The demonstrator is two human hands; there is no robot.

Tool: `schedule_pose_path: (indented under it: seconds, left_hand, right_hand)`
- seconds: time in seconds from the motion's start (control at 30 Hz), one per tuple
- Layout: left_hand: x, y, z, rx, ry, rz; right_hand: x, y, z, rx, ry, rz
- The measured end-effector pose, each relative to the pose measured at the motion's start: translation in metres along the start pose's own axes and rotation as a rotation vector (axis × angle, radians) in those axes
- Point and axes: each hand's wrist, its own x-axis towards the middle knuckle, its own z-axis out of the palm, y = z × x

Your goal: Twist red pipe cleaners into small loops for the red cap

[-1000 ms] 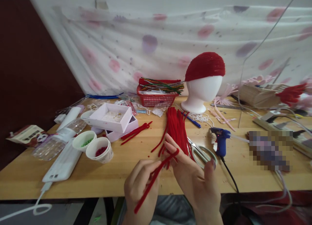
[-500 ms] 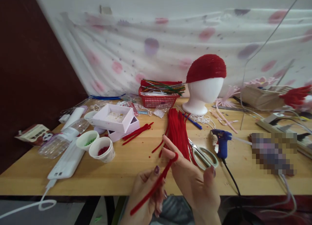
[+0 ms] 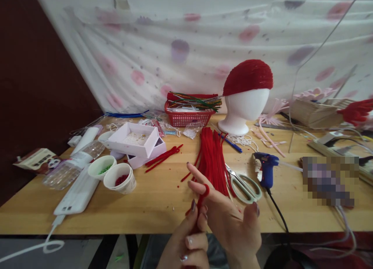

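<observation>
A red pipe cleaner (image 3: 207, 189) is looped round a finger of my right hand (image 3: 237, 224). That hand is turned palm up, with its fingers stretched out and the thumb held apart. Just below the loop, my left hand (image 3: 186, 241) pinches the pipe cleaner between thumb and fingers; most of its length is hidden by this hand. Behind my hands lies a thick bundle of red pipe cleaners (image 3: 211, 156). Scissors (image 3: 246, 188) with pale green handles rest at the bundle's right side.
A blue glue gun (image 3: 266, 170) stands right of the scissors. Farther back are a white foam head (image 3: 240, 109) with a red cap (image 3: 249, 77) and a red basket (image 3: 186, 118). Cups of beads (image 3: 120, 179), white boxes (image 3: 134, 138) and a power bank (image 3: 76, 195) occupy the left.
My left hand has moved up the pipe cleaner, closer to the loop, and its fingers have closed round the strands. The loose end that stuck out toward me is now mostly covered.
</observation>
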Motion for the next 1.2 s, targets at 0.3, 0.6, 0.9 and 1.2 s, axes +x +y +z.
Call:
schedule_pose_path:
  seconds: [0.3,0.6,0.9,1.2]
  left_hand:
    - [0.014,-0.02,-0.008,0.66,0.196,0.693]
    - [-0.002,0.011,-0.033,1.734,0.033,1.577]
    - [-0.011,0.008,-0.011,1.17,0.336,1.227]
    - [-0.003,-0.001,-0.017,0.57,0.171,0.212]
  right_hand:
    - [-0.008,-0.007,0.006,0.075,-0.017,0.019]
    - [-0.006,-0.004,0.004,0.301,0.04,0.041]
    - [-0.002,-0.005,0.002,0.236,0.11,0.007]
    - [-0.006,-0.001,0.01,0.047,-0.033,-0.028]
